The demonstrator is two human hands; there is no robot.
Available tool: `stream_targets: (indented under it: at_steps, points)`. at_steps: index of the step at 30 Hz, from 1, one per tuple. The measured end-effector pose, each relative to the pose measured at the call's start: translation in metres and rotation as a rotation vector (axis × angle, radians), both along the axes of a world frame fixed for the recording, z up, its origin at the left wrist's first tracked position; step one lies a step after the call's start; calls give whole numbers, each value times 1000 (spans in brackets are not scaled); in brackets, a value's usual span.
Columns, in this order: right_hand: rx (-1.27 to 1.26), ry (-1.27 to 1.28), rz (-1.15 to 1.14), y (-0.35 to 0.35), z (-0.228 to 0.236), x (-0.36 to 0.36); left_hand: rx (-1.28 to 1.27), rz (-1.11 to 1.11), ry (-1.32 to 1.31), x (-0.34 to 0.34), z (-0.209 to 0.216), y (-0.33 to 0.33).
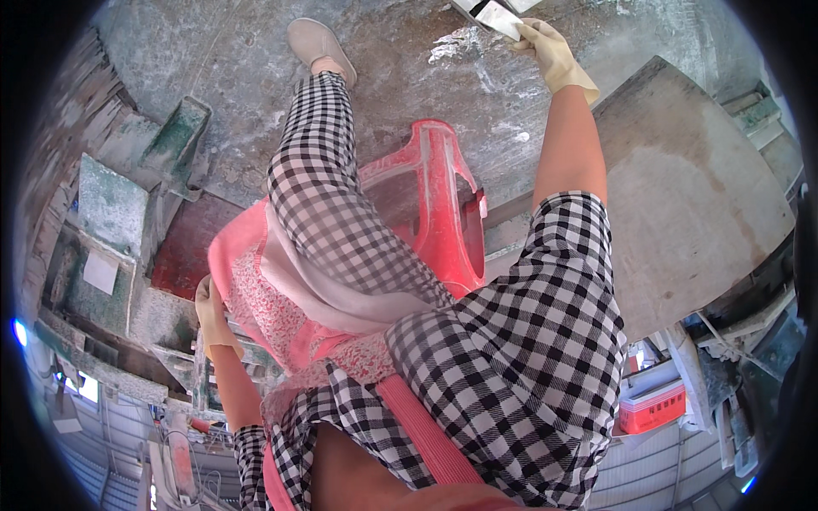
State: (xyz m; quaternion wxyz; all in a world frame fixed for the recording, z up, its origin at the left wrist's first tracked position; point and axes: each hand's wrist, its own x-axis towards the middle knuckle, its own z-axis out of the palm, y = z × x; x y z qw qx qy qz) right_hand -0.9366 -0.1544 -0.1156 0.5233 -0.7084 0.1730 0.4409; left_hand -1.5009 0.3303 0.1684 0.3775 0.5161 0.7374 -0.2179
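Observation:
My right hand (pixel 550 55), in a cream rubber glove, reaches out to the top of the view. Its fingers are closed on the edge of a flat, pale rectangular piece (pixel 499 19), whose far side is cut off by the frame. A dark gap shows beside the piece. My left hand (pixel 210 313), also gloved, is low at the left next to a pink apron (pixel 268 298) and a dark red panel (pixel 192 238). The apron's edge and the angle hide most of its fingers, so their grip is unclear.
A red plastic stool (pixel 439 204) stands by my leg. Dusty green blocks (pixel 111 204) crowd the left side. At right lies a large worn board (pixel 690 204), with a red basket (pixel 652 413) below it. White smears mark the concrete floor (pixel 400 85).

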Motion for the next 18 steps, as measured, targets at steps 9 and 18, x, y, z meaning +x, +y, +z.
stream_targets:
  at_steps: [9, 18]
  points:
    - [-17, -31, -94, 2, -35, -3, -5, 11, -91, 8, 3, -3]
    - [-70, -90, -81, 0, -45, -6, 26, -131, -42, 8, 1, -2]
